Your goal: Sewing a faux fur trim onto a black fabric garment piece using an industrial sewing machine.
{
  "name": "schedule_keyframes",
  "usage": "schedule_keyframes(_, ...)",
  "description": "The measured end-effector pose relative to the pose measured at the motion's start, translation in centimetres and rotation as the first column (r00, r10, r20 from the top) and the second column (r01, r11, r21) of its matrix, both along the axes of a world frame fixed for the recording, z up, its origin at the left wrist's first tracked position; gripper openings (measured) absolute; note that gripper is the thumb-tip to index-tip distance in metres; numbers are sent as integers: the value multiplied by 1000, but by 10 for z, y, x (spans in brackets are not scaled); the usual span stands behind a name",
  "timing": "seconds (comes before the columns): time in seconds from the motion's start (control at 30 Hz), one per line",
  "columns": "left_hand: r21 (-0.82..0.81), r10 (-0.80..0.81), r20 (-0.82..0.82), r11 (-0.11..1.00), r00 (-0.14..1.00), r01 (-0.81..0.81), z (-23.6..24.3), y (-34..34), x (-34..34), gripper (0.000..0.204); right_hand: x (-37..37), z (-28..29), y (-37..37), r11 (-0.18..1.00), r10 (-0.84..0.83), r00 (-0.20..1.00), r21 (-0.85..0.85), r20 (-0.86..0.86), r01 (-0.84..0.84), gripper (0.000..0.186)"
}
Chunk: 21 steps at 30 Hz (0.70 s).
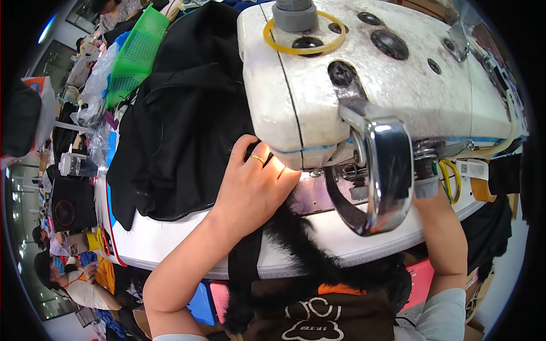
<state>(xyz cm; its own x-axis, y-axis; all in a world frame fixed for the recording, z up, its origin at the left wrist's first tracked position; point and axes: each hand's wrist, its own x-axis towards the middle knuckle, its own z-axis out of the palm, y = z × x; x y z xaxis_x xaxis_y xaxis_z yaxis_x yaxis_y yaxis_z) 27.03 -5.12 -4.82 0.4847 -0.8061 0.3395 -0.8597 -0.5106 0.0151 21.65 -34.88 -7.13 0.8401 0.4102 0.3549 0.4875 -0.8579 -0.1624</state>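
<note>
My left hand (256, 184), with a gold ring, rests with curled fingers on black cloth beside the lit needle area of a white sewing machine (296, 96); its thumb side is partly hidden. A fluffy black fur strip (307, 256) runs from under that hand over the front edge toward my body, near a flat black band (244, 256). Black fabric (176, 125) lies heaped left of the machine head. My right forearm (441, 233) reaches in behind the chrome lever (387, 176); the right hand's fingers are hidden there.
A green basket (133, 54) stands at the back left. Yellow tape rolls (482, 190) and yellow rings (449, 176) lie right of the machine. The white table (148, 244) has a curved front edge, with pink bins (420, 278) below. Other people (79, 284) work along the left.
</note>
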Motion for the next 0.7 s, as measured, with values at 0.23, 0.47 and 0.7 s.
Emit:
schedule_keyframes(0.23,-69,39,10,997,999,-39,-9,-1,4,5,-1,13,5,1000,-4,1000,-24,-26,4,33)
schedule_keyframes(0.47,-99,12,26,995,1000,-10,-5,0,1,6,-3,3,-2,990,8,995,139,-103,7,21)
schedule_keyframes(0.7,-102,36,-23,994,999,-38,-2,1,-5,9,0,22,25,970,167,967,210,-192,-125,11)
